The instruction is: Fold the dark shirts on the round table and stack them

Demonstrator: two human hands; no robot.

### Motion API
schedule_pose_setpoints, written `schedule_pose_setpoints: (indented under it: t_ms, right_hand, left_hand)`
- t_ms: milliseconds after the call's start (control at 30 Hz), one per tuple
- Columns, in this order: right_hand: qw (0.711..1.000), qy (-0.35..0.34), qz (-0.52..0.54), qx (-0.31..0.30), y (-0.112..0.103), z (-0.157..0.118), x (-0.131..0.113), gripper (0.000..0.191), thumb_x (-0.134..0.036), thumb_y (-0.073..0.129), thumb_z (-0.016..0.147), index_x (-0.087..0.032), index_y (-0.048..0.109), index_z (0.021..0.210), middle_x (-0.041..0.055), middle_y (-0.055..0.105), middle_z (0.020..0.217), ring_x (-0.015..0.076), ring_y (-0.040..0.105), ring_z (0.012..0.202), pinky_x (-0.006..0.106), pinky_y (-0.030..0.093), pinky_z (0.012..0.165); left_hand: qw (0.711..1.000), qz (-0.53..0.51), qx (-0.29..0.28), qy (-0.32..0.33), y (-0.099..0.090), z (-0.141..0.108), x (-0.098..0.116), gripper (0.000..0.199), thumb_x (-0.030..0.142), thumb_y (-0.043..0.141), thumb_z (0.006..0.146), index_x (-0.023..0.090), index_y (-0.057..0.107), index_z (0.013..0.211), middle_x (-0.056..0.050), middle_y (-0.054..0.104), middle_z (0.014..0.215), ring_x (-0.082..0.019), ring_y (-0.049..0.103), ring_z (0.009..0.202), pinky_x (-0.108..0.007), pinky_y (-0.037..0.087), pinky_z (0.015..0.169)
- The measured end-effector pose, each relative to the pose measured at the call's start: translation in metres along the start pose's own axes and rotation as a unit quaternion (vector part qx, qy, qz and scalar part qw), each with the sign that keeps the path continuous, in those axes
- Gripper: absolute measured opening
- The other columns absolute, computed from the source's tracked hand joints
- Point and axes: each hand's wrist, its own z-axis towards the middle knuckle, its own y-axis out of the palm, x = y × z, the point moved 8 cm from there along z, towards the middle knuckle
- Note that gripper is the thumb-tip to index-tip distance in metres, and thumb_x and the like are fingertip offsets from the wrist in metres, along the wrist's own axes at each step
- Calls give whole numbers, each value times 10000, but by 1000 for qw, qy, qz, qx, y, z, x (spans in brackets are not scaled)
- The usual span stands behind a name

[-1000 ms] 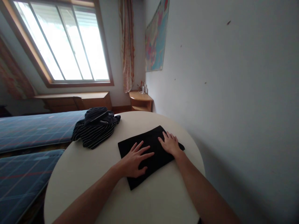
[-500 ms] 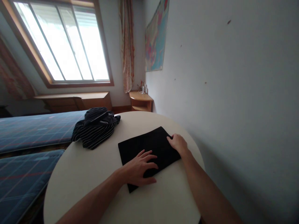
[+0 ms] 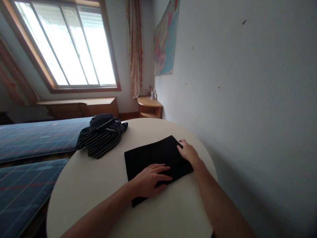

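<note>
A flat black rectangle that looks like folded cloth (image 3: 151,155) lies slantwise on the round white table (image 3: 99,185). My left hand (image 3: 152,178) rests palm down across its near edge, fingers stretched out over the black surface. At the right edge is my right hand (image 3: 188,151), its thumb on the cloth and its index finger held apart beyond the edge. Its other fingers are mostly hidden behind the hand. To the left on the table, a dark striped garment (image 3: 106,138) sits in a crumpled heap.
Blue plaid mattresses (image 3: 44,138) border the table on the left. A pale wall (image 3: 247,115) runs along the right side. Past the table stand a wooden corner shelf (image 3: 150,102) with small bottles and a long desk (image 3: 99,103) under the window.
My left hand has slid slightly right and its fingers lie closer together. My right hand's fingers have loosened from the cloth's edge. The cloth has shifted and spread slightly.
</note>
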Motion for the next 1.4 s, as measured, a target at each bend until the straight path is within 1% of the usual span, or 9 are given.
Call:
schedule_pose_setpoints:
  t_ms: [133, 233, 400, 533, 633, 833, 967, 1233, 1400]
  right_hand:
    - [995, -95, 29, -14, 5, 2, -10, 411, -223, 467, 952, -206, 604, 1339, 101, 654, 1305, 226, 610, 1204, 325, 442, 1024]
    - [992, -117, 29, -27, 7, 3, -12, 406, -207, 450, 958, -175, 631, 1321, 111, 649, 1312, 217, 586, 1240, 313, 416, 1064]
    - [993, -114, 11, -19, 3, 0, -14, 409, -231, 468, 957, -166, 631, 1327, 142, 644, 1306, 241, 605, 1208, 332, 429, 1054]
    - [994, -104, 3, -22, 1, -2, -15, 414, -241, 480, 950, -172, 631, 1329, 150, 651, 1289, 251, 618, 1184, 342, 438, 1042]
    - [995, -92, 1, -23, 1, -1, -14, 413, -247, 488, 944, -178, 637, 1323, 148, 653, 1289, 257, 619, 1185, 350, 440, 1039]
    - [996, -89, 9, -31, 1, -1, -14, 418, -241, 483, 945, -159, 630, 1328, 148, 648, 1301, 250, 603, 1215, 340, 429, 1054]
    - [996, -87, 11, -23, -3, -2, -15, 418, -247, 484, 946, -159, 628, 1329, 150, 643, 1308, 252, 609, 1207, 345, 436, 1048]
    - [993, -118, 8, -13, -24, 2, -32, 395, -238, 528, 929, -135, 651, 1290, 142, 657, 1288, 244, 613, 1199, 331, 432, 1047]
    - [988, -152, -16, -13, -48, 0, -60, 435, -241, 549, 925, -103, 604, 1334, 169, 624, 1325, 250, 589, 1226, 327, 419, 1058]
  left_hand:
    - [999, -13, -42, 25, 2, -2, 5, 428, 413, 528, 954, 336, 569, 1373, -49, 416, 1548, -321, 391, 1413, -515, 320, 1151]
    - [999, -8, -44, 2, 2, -3, -1, 423, 474, 462, 983, 352, 563, 1376, -29, 421, 1547, -307, 367, 1430, -509, 303, 1162]
    - [985, 63, 25, -157, -7, -9, -52, 566, 562, 429, 970, 318, 433, 1481, -59, 317, 1600, -334, 214, 1489, -563, 185, 1195]
    - [973, 71, 15, -218, -6, -15, -83, 738, 650, 534, 874, 294, 394, 1505, -75, 279, 1613, -372, 145, 1497, -573, 164, 1196]
    - [975, 65, 8, -210, -5, -15, -83, 746, 622, 580, 851, 319, 389, 1505, -60, 266, 1619, -390, 118, 1497, -601, 141, 1191]
    - [989, 56, -18, -137, 2, -11, -56, 618, 516, 548, 900, 361, 414, 1483, 7, 247, 1625, -396, 91, 1498, -636, 93, 1187]
    - [988, 48, -21, -142, -1, -12, -53, 656, 635, 434, 932, 329, 373, 1509, -1, 264, 1619, -374, 118, 1500, -609, 104, 1197]
    - [988, 36, -15, -152, -8, -14, -61, 611, 612, 351, 978, 275, 423, 1482, -15, 348, 1585, -308, 205, 1495, -549, 150, 1205]
    - [978, 46, 63, -193, -45, -28, -82, 434, 478, 429, 987, 247, 606, 1309, -45, 643, 1334, -265, 487, 1339, -442, 331, 1133]
